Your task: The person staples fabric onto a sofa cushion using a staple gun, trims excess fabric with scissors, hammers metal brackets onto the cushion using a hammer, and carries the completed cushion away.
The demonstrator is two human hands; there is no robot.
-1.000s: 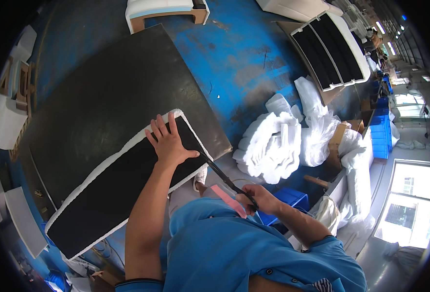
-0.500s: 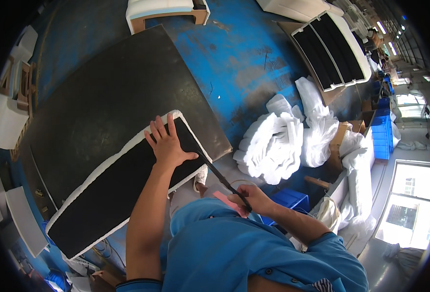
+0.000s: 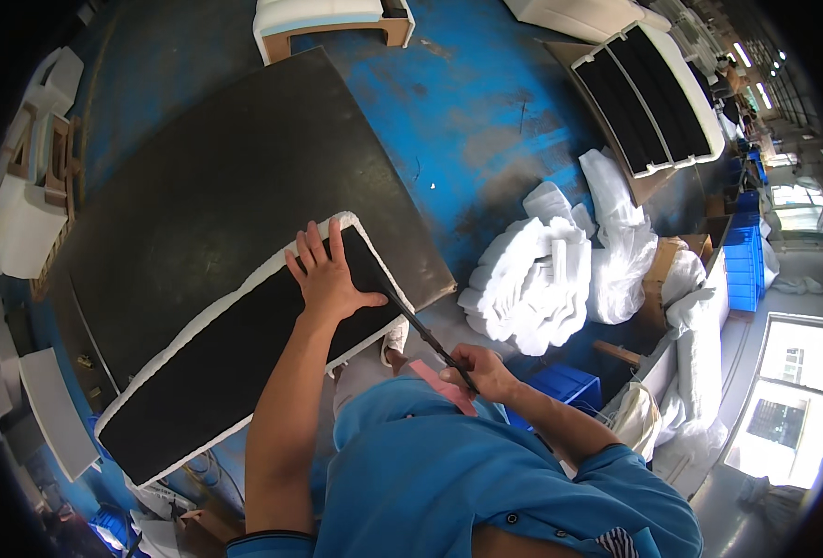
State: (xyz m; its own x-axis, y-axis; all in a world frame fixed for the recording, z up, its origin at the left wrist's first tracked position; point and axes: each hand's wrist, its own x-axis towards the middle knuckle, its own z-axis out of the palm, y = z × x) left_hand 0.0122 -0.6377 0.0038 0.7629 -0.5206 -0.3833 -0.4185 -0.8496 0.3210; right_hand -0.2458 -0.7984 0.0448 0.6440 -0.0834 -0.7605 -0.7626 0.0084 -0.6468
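The person's left hand (image 3: 329, 277) lies flat, fingers (image 3: 311, 249) spread apart, on the near end of a long black panel (image 3: 216, 372) edged all round with white foam, which rests on a large dark surface (image 3: 225, 186). The right hand (image 3: 478, 372) is closed around the pink handles of a long pair of scissors (image 3: 427, 339), whose dark blades reach toward the panel's near right corner, just beside the left thumb.

The work appears to be trimming the white foam border. The foam still runs along both long sides and round the far end, uneven in places, so most of the edge looks uncut; only the corner by the blades seems to be in hand. Whether any strip has come off already cannot be told.

The panel sits directly under the left palm, pinned down, while its corner edge lies at or near the scissor tips, well forward of the right fingers. Rolled white foam (image 3: 532, 279) lies on the blue floor (image 3: 486, 121) nearby.
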